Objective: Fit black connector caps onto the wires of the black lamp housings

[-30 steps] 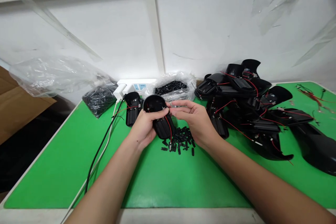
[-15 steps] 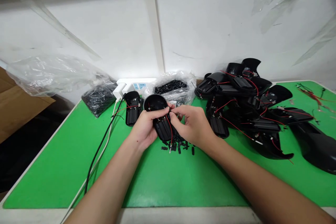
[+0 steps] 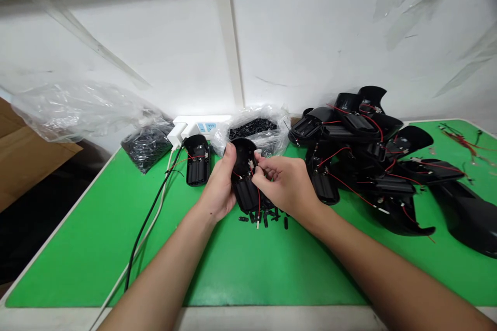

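My left hand (image 3: pixel 222 186) is wrapped round the left side of a black plastic housing (image 3: pixel 247 194), its thumb up along the curved wall. A red wire with a pale tip hangs down over the ribbed battery compartment. My right hand (image 3: pixel 282 178) is closed at the housing's right edge, thumb and finger pinched beside a small metallic part (image 3: pixel 251 164). What lies between those fingertips is too small to make out. Small black plastic pieces (image 3: pixel 266 220) lie on the green mat just below the housing.
A similar housing (image 3: pixel 197 160) with wires stands to the left, near a white power strip (image 3: pixel 209 123) and its cables. Behind is an open plastic bag (image 3: pixel 267 119) of small black parts. Several wired housings (image 3: pixel 357 155) are piled at the right; loose wires (image 3: pixel 464 142) lie beyond.
My left thumb has moved off the housing's middle to its left wall, uncovering the small metallic part. The housing has shifted slightly right. My right hand stays at its right edge.
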A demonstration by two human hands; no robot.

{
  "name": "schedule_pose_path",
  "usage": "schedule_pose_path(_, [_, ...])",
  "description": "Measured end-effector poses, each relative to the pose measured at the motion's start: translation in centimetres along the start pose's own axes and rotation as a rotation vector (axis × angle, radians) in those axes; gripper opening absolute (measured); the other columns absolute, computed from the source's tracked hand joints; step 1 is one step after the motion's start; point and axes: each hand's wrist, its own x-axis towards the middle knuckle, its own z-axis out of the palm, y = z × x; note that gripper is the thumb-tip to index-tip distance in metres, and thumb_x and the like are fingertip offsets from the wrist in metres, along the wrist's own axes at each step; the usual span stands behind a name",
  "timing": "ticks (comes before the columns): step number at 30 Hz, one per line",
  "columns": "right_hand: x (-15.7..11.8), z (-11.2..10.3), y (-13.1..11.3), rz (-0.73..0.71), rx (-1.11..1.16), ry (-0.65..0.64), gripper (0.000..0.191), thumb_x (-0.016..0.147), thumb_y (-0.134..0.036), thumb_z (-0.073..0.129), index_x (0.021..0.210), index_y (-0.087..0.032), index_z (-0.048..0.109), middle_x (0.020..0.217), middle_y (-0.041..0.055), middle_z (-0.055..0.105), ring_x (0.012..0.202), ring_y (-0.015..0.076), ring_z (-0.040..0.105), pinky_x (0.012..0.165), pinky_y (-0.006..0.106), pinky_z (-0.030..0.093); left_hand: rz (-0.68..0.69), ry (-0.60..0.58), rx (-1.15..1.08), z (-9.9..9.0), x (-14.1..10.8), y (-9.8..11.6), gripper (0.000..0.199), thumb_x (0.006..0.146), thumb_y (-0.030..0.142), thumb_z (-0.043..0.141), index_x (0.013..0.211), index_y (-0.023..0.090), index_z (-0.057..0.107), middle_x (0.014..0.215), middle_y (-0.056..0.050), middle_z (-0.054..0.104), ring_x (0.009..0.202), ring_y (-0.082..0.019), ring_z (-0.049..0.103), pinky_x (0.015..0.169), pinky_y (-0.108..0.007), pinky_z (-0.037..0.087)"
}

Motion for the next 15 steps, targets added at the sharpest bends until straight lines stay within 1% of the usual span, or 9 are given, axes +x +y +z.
schedule_pose_path(2, [-0.03, 0.05, -0.01, 0.000, 0.011, 0.005, 0.030, 0.081, -0.017, 0.061, 0.054, -0.017, 0.048, 0.052, -0.0028, 0.047, 0.051, 0.0087, 0.037, 0.056, 0.026, 0.026, 0.023, 0.019, 0.040, -0.10, 0.06, -0.23, 0.083, 0.069, 0.087, 0.069, 0.107, 0.013, 0.076, 0.091, -0.012, 0.077, 0.099, -0.026, 0.075, 0.086, -0.032, 0.062])
schedule_pose_path(5, [-0.07, 0.08, 0.01, 0.005, 0.035, -0.013, 0.030, 0.081, -0.019, 0.060, 0.055, -0.018, 0.046, 0.052, -0.0031, 0.046, 0.051, 0.0088, 0.038, 0.056, 0.025, 0.026, 0.020, 0.044, 0.057, -0.31, 0.16, -0.38, 0.080, 0.073, 0.087, 0.065, 0.105, 0.015, 0.077, 0.088, -0.011, 0.076, 0.097, -0.027, 0.075, 0.082, -0.032, 0.062])
schedule_pose_path(7, [-0.09, 0.05, 0.06, 0.023, 0.033, -0.075, 0.030, 0.083, -0.021, 0.058, 0.057, -0.018, 0.044, 0.053, -0.0028, 0.045, 0.052, 0.0093, 0.038, 0.056, 0.026, 0.026, -0.010, 0.048, 0.040, -0.39, 0.19, -0.31, 0.078, 0.075, 0.087, 0.063, 0.102, 0.015, 0.078, 0.086, -0.011, 0.076, 0.095, -0.027, 0.075, 0.080, -0.032, 0.062])
schedule_pose_path(11, [-0.08, -0.09, 0.12, 0.060, -0.046, -0.241, 0.032, 0.088, -0.027, 0.052, 0.059, -0.019, 0.041, 0.055, -0.0015, 0.042, 0.054, 0.0108, 0.037, 0.058, 0.029, 0.023, -0.088, 0.080, 0.018, -0.18, 0.16, 0.05, 0.070, 0.076, 0.081, 0.069, 0.096, 0.015, 0.078, 0.085, -0.013, 0.076, 0.091, -0.026, 0.076, 0.077, -0.033, 0.062])
schedule_pose_path(15, [-0.04, -0.20, 0.03, 0.096, -0.080, -0.317, 0.037, 0.091, -0.030, 0.048, 0.057, -0.019, 0.037, 0.053, -0.0016, 0.037, 0.052, 0.0106, 0.033, 0.058, 0.031, 0.020, -0.127, 0.109, 0.020, 0.21, 0.05, 0.26, 0.062, 0.075, 0.075, 0.074, 0.086, 0.014, 0.077, 0.087, -0.013, 0.076, 0.083, -0.025, 0.075, 0.073, -0.034, 0.061])
